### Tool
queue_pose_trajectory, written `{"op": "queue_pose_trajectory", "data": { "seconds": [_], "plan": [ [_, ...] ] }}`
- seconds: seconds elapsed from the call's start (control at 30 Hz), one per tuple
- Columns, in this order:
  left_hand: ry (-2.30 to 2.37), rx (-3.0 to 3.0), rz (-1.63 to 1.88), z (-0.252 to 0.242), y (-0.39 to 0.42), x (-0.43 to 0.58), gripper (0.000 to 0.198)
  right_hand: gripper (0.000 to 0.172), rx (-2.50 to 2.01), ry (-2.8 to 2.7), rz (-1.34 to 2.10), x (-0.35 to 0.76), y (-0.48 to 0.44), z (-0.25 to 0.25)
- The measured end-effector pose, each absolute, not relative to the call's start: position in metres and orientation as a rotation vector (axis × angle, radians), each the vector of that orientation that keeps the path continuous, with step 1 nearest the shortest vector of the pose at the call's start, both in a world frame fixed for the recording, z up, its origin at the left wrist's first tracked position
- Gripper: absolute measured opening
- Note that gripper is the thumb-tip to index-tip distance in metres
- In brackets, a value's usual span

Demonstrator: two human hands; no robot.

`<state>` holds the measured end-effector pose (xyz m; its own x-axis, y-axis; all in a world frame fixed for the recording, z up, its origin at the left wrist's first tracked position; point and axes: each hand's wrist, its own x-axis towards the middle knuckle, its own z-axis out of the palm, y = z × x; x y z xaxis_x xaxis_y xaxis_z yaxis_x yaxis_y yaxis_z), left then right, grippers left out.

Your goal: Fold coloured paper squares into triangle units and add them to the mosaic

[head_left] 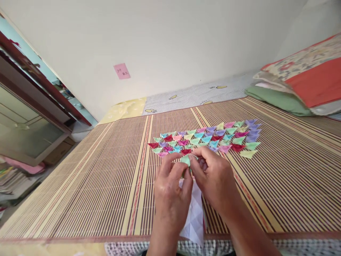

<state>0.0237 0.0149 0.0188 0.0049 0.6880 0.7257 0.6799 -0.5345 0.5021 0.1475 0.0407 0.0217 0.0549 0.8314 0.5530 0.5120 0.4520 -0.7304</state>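
Observation:
My left hand [170,186] and my right hand [213,177] meet over a striped bamboo mat [93,185]. Both pinch one small light green folded paper piece [185,160] between thumbs and fingertips. Just beyond the hands lies a spread of several folded paper triangles [210,138] in red, pink, blue, purple and green, set in rows. Under my wrists a creased white paper sheet [194,217] lies on the mat, partly hidden by my hands.
Pillows [301,81] are stacked at the far right on a checked bedsheet [197,94]. A pink note [122,71] is stuck on the white wall. A cabinet and piled papers [16,177] stand at the left, past the mat's edge.

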Motion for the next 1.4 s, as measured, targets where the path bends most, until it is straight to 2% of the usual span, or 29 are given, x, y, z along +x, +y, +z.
{"op": "queue_pose_trajectory", "data": {
  "seconds": [0.17,0.4,0.57,0.67,0.8,1.03,1.3,1.4],
  "plan": [
    [1.492,2.155,1.647,0.017,0.019,0.02,0.022,0.01,-1.182,-1.672,0.317,0.149,0.043,0.018],
    [1.546,2.04,1.639,0.014,0.023,0.019,0.021,0.013,-1.154,-1.789,0.136,0.148,0.048,0.014],
    [1.592,1.911,1.65,0.013,0.024,0.017,0.018,0.004,-1.147,-1.745,0.173,0.147,0.047,0.016],
    [1.614,1.896,1.678,0.012,0.024,0.017,0.017,0.017,-1.227,-1.69,0.286,0.144,0.045,0.016],
    [1.601,1.889,1.684,0.012,0.023,0.019,0.017,0.012,-1.22,-1.642,0.486,0.141,0.044,0.015],
    [1.597,1.874,1.659,0.012,0.022,0.021,0.017,0.012,-1.185,-1.84,0.139,0.145,0.044,0.011],
    [1.509,2.115,1.578,0.012,0.022,0.021,0.02,0.019,-1.197,-1.827,0.179,0.15,0.044,0.015],
    [1.489,2.035,1.584,0.011,0.021,0.021,0.016,0.019,-1.211,-1.781,0.202,0.15,0.046,0.013]
  ]
}}
